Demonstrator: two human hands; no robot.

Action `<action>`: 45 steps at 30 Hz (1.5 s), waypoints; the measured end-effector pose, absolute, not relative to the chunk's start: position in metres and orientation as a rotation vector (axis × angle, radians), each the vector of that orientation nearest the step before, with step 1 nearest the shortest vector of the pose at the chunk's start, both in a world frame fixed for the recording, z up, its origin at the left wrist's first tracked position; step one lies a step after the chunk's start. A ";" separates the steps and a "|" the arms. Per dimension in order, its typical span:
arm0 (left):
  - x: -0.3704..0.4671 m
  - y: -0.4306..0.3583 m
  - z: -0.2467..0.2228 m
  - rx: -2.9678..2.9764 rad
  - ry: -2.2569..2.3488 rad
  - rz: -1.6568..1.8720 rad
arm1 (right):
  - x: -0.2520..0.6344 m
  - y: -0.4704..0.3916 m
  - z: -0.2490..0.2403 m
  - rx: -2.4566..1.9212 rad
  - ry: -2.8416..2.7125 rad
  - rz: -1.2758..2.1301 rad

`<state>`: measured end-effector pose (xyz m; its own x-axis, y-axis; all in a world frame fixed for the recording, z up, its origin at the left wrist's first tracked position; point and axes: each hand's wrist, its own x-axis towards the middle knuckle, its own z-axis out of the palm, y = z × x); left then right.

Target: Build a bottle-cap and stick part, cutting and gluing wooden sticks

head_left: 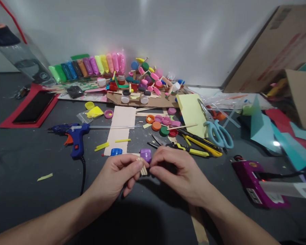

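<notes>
My left hand (121, 172) pinches a small bundle of short wooden sticks (143, 170) between thumb and fingers. Just beyond it are a purple bottle cap (145, 154) and a blue bottle cap (116, 151), with a thin stick running between them. My right hand (180, 172) is closed, thumb near the index finger, close to the purple cap and the bundle's right side. Whatever its fingertips hold, if anything, is hidden. Several coloured bottle caps (156, 126) lie behind the hands, beside a yellow-handled tool (196, 152) on the table.
A blue glue gun (78, 139) lies left, its cord trailing toward me. Light blue scissors (216, 131) rest on yellow paper (191, 110). At right sits a purple power strip (257, 185). Clay packs (88, 66), a water bottle (22, 54) and cardboard (272, 47) stand along the back.
</notes>
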<state>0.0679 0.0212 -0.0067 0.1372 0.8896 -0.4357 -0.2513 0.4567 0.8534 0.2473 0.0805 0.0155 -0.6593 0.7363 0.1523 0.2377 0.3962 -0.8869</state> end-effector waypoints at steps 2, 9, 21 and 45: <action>0.068 0.022 -0.006 0.688 1.134 0.982 | 0.243 0.075 0.013 -0.897 -2.079 1.329; 0.069 0.020 -0.006 0.804 1.201 1.089 | 0.235 0.067 0.007 -1.007 -1.769 1.628; 0.070 0.019 0.000 0.863 1.228 1.154 | 0.235 0.067 0.012 -1.083 -1.760 1.650; 0.040 0.023 0.026 1.211 1.353 0.683 | 0.245 0.068 0.024 -1.276 -2.553 1.173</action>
